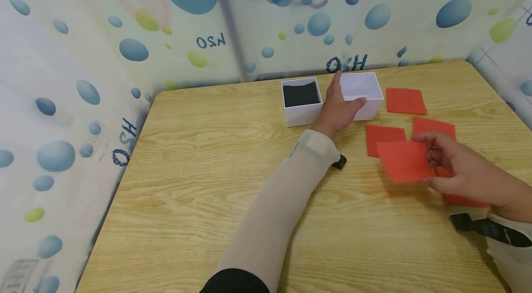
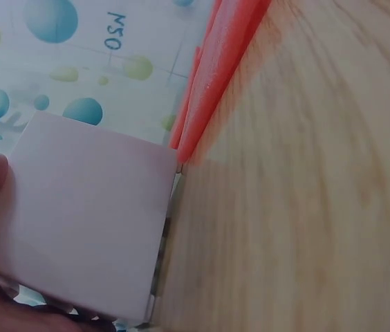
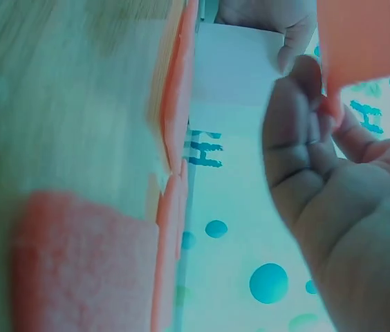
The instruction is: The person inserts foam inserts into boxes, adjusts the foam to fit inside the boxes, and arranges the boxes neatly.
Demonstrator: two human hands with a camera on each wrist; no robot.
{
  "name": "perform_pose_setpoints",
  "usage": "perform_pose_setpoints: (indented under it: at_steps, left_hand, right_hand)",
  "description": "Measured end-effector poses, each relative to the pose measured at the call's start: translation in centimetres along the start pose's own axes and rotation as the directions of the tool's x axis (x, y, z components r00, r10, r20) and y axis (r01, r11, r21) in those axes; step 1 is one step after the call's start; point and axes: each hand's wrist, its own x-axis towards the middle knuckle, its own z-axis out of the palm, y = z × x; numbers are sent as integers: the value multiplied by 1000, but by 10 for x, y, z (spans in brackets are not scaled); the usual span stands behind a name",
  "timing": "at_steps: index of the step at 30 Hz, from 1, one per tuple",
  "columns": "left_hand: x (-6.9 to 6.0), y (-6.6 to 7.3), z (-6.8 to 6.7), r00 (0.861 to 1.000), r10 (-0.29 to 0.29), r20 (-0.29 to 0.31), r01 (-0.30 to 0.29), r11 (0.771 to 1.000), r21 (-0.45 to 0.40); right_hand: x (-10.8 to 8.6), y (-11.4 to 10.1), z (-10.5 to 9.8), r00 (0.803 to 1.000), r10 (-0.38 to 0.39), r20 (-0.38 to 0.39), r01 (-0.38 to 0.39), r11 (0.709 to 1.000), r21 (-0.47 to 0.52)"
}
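Observation:
My left hand (image 1: 337, 110) grips the left side of an open white box (image 1: 367, 110), with the thumb across its front. In the left wrist view the white box (image 2: 77, 214) stands between the thumb and the fingers. My right hand (image 1: 461, 168) pinches a thin red square sheet (image 1: 403, 161) by its right edge, held above the table. Whether it is cloth or paper I cannot tell. In the right wrist view the red square sheet (image 3: 361, 41) hangs from the fingertips of the right hand (image 3: 347, 187). Several like red squares (image 1: 406, 101) lie around and under the right hand.
A second white box (image 1: 303, 116) with a black folded piece (image 1: 301, 94) in it stands left of the left hand. Both boxes are near the back edge of the wooden table (image 1: 199, 168). A patterned sheet (image 1: 266, 30) hangs behind.

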Motion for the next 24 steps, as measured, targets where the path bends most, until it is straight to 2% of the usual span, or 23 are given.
perform_pose_setpoints:
  at_steps: [3, 6, 11, 15, 20, 24]
  left_hand:
    - [1, 0, 0, 1000, 6, 3, -6, 1000, -6]
    - [1, 1, 1, 1000, 11, 6, -11, 1000, -8]
    - [1, 0, 1, 1000, 15, 3, -15, 1000, -9]
    - [2, -1, 1, 1000, 15, 0, -15, 1000, -11]
    - [1, -1, 1, 1000, 19, -1, -19, 1000, -12]
    - [1, -1, 0, 1000, 23, -2, -23, 1000, -17]
  right_hand:
    - [0, 1, -1, 999, -43, 14, 40, 987, 159]
    - [1, 0, -1, 998, -68, 17, 60, 953, 297]
    - [6, -2, 0, 993, -116, -36, 120, 891, 438]
    - [7, -6, 1, 989, -119, -90, 148, 860, 489]
    - [7, -9, 3, 981, -109, -161, 175, 854, 489]
    - [9, -11, 4, 972, -103, -212, 200, 835, 513]
